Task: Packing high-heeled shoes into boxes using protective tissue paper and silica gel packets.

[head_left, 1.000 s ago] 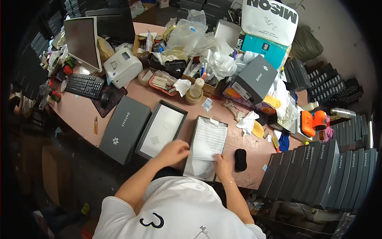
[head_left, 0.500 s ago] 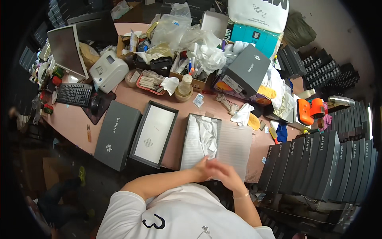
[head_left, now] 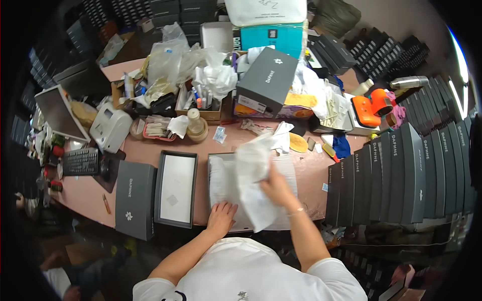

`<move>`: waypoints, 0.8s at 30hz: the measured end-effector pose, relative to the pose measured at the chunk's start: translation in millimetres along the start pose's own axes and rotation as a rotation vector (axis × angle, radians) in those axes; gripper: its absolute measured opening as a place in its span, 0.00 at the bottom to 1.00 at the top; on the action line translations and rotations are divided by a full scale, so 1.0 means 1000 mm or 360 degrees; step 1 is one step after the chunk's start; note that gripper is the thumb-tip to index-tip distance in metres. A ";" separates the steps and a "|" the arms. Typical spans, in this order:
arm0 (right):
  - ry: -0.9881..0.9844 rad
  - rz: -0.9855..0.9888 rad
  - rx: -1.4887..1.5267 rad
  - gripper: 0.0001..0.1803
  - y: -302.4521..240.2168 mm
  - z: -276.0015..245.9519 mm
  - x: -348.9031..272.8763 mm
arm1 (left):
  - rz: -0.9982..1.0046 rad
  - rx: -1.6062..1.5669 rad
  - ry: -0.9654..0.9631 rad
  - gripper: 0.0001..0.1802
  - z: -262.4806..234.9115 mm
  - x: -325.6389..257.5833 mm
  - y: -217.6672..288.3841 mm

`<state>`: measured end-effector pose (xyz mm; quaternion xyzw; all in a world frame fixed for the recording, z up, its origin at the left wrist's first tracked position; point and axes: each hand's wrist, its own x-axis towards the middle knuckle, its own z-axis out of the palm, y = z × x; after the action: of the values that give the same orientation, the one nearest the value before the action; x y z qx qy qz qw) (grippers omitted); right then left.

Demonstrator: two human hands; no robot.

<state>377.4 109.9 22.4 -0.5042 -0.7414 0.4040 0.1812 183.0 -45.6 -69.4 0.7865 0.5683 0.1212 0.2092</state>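
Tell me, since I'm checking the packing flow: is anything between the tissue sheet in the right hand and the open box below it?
Nothing visible. The right hand lifts the white tissue sheet directly over the open box; the left hand rests at the box's near edge, beside the sheet's path.

Tissue paper (head_left: 253, 173) motion-blurred; hides box (head_left: 221, 185) interior, right fingers.

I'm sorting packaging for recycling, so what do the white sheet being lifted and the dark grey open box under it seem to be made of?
The white crumpled sheet in the right hand looks like thin tissue paper: matte, creased, draping limply. The dark grey open box under the left hand looks like rigid cardboard with a matte finish, judging by its straight thin walls; a coating cannot be told.
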 end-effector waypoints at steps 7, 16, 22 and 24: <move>0.0328 0.0483 -0.0855 0.41 0.192 -0.086 -0.043 | -0.0296 -0.0689 0.0372 0.11 -0.018 0.006 0.005; -0.0897 0.0169 0.0101 0.18 -0.004 -0.065 -0.055 | -0.2185 -0.2801 0.1404 0.25 -0.042 -0.088 -0.018; 0.0028 -0.0485 0.0124 0.35 -0.026 0.128 -0.012 | -0.0366 -0.1740 0.0033 0.13 -0.079 -0.080 0.023; -0.0178 -0.0776 -0.0181 0.34 -0.058 0.150 0.015 | -0.0114 -0.1457 0.0210 0.12 -0.100 -0.053 0.042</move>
<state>234.5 51.6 -25.4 -0.2967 -0.8715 0.3335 0.2033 158.3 -88.1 41.1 0.5836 0.4952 0.4021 0.5025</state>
